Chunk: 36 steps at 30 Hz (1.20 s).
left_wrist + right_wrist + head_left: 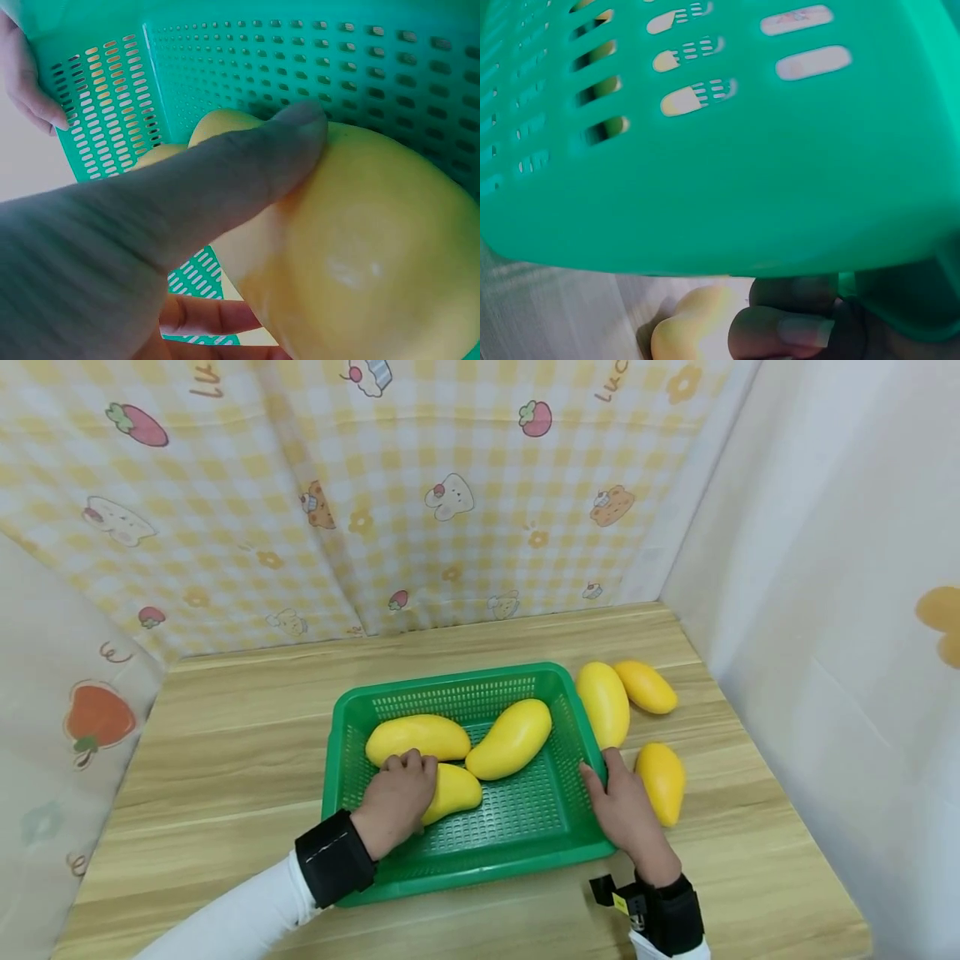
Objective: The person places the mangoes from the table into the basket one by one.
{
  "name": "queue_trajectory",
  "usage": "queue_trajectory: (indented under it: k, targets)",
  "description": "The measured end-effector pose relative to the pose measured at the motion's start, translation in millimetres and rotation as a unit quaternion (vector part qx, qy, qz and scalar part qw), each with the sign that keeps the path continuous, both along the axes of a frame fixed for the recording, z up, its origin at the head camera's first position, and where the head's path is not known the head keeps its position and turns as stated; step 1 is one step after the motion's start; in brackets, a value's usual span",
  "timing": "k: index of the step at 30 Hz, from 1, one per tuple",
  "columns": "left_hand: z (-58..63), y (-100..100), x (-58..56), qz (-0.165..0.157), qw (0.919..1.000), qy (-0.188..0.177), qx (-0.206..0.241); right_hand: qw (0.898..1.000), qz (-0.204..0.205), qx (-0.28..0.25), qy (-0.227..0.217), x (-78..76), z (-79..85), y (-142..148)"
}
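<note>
The basket (517, 818) stands on the worktop (240, 752), a curtain (450, 552) behind. Inside, one mango (417, 735) lies back left, another mango (512, 739) right of it, a third mango (456, 792) in front. Right of the basket, two mangoes (603, 702) lie behind a nearer mango (662, 781).

Head view: from above and behind both grips, left (400, 795) and right (628, 806), facing forward, down; takes in whole basket (480, 873). Left wrist: close behind left grip's thumb, facing mango (382, 240). Right wrist: very near basket wall, right grip low. Overlap, head/left wrist: both grips, basket.
</note>
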<state>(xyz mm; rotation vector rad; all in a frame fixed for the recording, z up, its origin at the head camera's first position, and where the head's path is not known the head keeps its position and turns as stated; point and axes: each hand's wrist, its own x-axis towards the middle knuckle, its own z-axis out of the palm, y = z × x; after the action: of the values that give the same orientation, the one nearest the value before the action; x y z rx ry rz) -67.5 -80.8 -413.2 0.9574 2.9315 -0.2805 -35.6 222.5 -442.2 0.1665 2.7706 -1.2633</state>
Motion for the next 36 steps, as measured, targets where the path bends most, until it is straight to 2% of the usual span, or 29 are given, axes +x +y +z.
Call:
queue_trajectory:
  k: [4, 6, 10, 14, 18, 21, 23, 26, 29, 33, 36]
  targets:
    - [2.5, -3, 1.0, 0.005, 0.9999, -0.006, 0.007, 1.000, -0.002, 0.015, 0.002, 0.1, -0.7, -2]
    - [4.1, -3, 1.5, 0.000, 1.0000, 0.006, 0.004, 1.000, -0.005, 0.029, 0.004, 0.9, -0.3, -1]
    - [11.5, -5, 2.6, 0.006, 0.9999, 0.002, 0.016, 0.998, -0.003, 0.066, 0.016, 1.1, 0.3, -1]
    - [27.3, -10, 4.3, 0.029, 0.9977, -0.031, 0.053, 0.996, 0.003, 0.090, 0.023, 2.1, 1.9, -1]
    - [48.4, -21, 7.1, 0.063, 0.9934, -0.051, 0.081, 0.995, 0.002, 0.100, 0.020, 3.0, 4.3, -2]
    - [59.9, -36, 9.9, 0.079, 0.9897, -0.046, 0.111, 0.994, -0.002, 0.104, 0.020, 3.8, 6.9, -2]
    - [62.8, -49, 11.3, 0.079, 0.9863, -0.030, 0.142, 0.994, -0.004, 0.105, 0.018, 4.1, 7.5, -3]
    - [60.9, -68, 14.7, 0.085, 0.9750, -0.008, 0.205, 0.995, -0.003, 0.102, 0.014, 4.2, 7.7, -3]
    - [55.1, -85, 18.6, 0.111, 0.9589, -0.009, 0.261, 0.995, 0.001, 0.101, 0.011, 3.4, 7.8, -3]
    - [46.6, -101, 22.3, 0.178, 0.9306, -0.049, 0.316, 0.995, 0.003, 0.103, 0.008, 3.0, 9.1, -3]
    - [39.9, -110, 25.9, 0.221, 0.9070, -0.059, 0.354, 0.995, 0.003, 0.101, 0.005, 2.9, 10.4, -4]
